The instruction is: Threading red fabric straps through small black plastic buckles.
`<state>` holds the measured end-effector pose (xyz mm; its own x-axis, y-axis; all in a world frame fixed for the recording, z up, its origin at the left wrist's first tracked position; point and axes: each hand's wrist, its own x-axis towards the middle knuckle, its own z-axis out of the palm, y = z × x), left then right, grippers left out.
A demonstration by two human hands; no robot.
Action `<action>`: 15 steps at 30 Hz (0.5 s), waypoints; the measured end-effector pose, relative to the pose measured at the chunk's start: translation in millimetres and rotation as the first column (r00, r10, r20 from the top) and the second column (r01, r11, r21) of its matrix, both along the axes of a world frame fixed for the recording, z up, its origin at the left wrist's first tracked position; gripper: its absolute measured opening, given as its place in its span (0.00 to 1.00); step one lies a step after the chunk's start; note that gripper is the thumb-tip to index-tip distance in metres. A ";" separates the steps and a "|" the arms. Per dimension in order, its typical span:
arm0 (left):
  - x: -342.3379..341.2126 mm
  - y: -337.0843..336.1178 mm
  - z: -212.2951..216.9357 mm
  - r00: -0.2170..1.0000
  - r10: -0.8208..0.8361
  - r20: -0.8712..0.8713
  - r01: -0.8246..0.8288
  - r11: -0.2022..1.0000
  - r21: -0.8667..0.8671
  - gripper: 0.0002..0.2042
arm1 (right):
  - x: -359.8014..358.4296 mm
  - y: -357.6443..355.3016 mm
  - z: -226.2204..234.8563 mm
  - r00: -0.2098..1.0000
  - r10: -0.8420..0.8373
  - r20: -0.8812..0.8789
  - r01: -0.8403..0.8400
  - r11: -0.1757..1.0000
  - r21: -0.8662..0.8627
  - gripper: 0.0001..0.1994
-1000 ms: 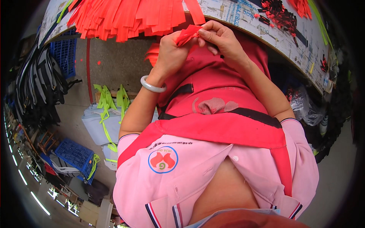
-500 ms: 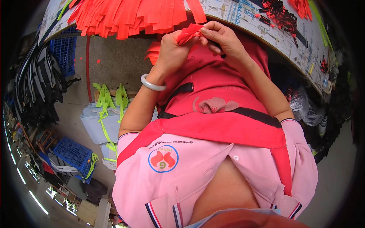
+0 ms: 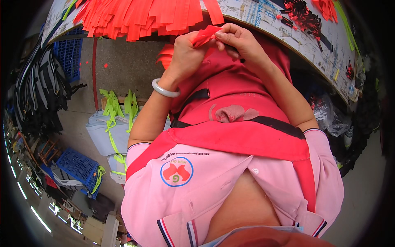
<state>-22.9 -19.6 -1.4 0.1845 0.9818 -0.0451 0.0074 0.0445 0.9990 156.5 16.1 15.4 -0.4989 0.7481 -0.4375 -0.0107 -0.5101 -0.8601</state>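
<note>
Close to the table edge, my left hand (image 3: 186,51) is closed round a red fabric strip (image 3: 205,35), which sticks up folded between thumb and fingers. My right hand (image 3: 243,44) meets it from the other side, thumb and forefinger pinching at the strip's end. Below the curled fingers of that hand a small dark tip (image 3: 242,61) shows; what it belongs to is hidden. More red strips (image 3: 140,18) lie in a thick pile on the table, their ends hanging over the edge. Another red bunch (image 3: 165,55) hangs beside my left wrist.
The worn white table (image 3: 263,18) carries small black-and-red pieces (image 3: 302,16) at the right. Black straps (image 3: 39,82) hang at the left, near a blue crate (image 3: 68,57). Pale stacked sheets with yellow-green ties (image 3: 111,123) and another blue crate (image 3: 78,164) stand lower left.
Both hands stay nearly in place at the strip, with only slight finger movement. Less of the dark piece shows under my right fingers now.
</note>
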 end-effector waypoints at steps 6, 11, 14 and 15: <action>-3.6 0.1 -1.0 0.999 0.013 0.037 -0.012 0.999 -0.035 0.05 | -0.6 -4.7 -6.7 0.998 -0.015 -0.061 0.007 0.991 -0.136 0.10; -4.9 -1.7 -1.9 1.000 0.003 -0.017 -0.005 0.995 -0.095 0.05 | -6.4 -6.9 -5.4 1.000 -0.008 0.010 0.008 1.000 -0.018 0.12; -3.8 -1.0 -1.8 0.999 0.025 0.034 -0.022 0.995 -0.097 0.05 | -4.5 -7.6 -12.5 1.000 -0.010 0.003 0.010 0.999 -0.038 0.14; -3.8 -1.7 -1.0 0.996 0.043 0.080 -0.035 0.995 -0.093 0.05 | -3.8 -7.6 -14.0 1.000 -0.003 0.001 0.003 0.998 -0.065 0.14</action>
